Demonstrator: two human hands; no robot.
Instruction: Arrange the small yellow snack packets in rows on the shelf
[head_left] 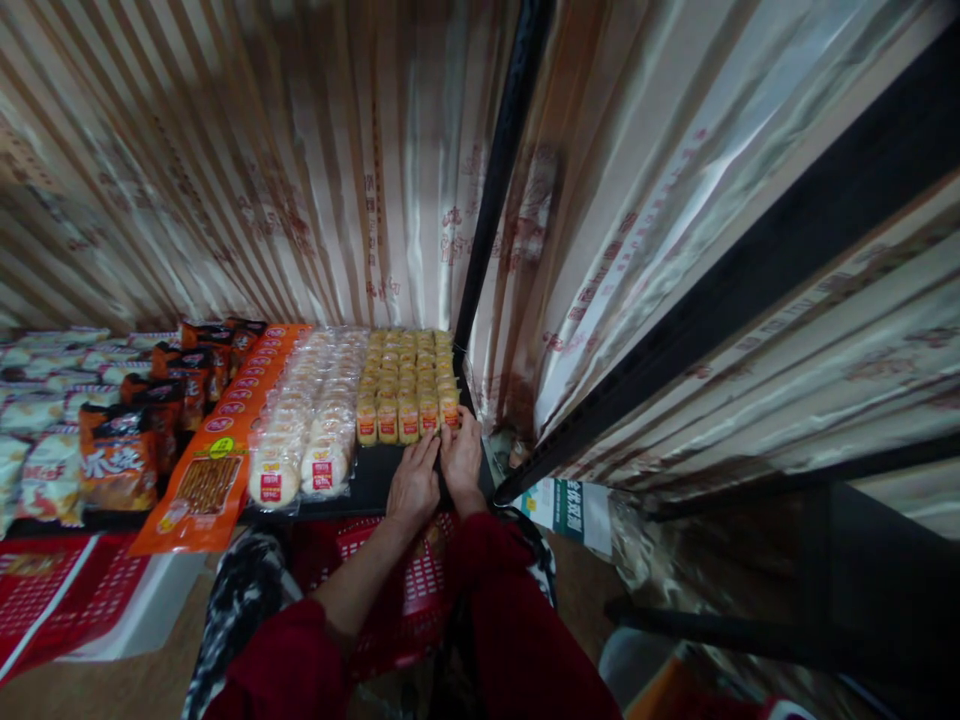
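Small yellow wrapped cakes point(407, 412) with red-and-white labels stand in tight rows on the dark shelf point(379, 485). My right hand point(463, 458) is at the front right corner of these rows, its fingers closed about the end packaged cake point(449, 408). Just left of it, my left hand point(414, 484) reaches forward with fingers stretched out, their tips at the lower front of the cakes. Nothing shows in the left hand. Two rows of round white wrapped cakes point(325, 462) lie left of the yellow ones.
Further left are orange hanging packs point(206, 480), black-and-orange snack bags point(118, 455) and white bags point(51, 475). A black shelf post point(495, 200) rises behind my right hand. A red basket point(409, 610) sits below my arms. Printed pleated sheeting point(315, 180) covers the back.
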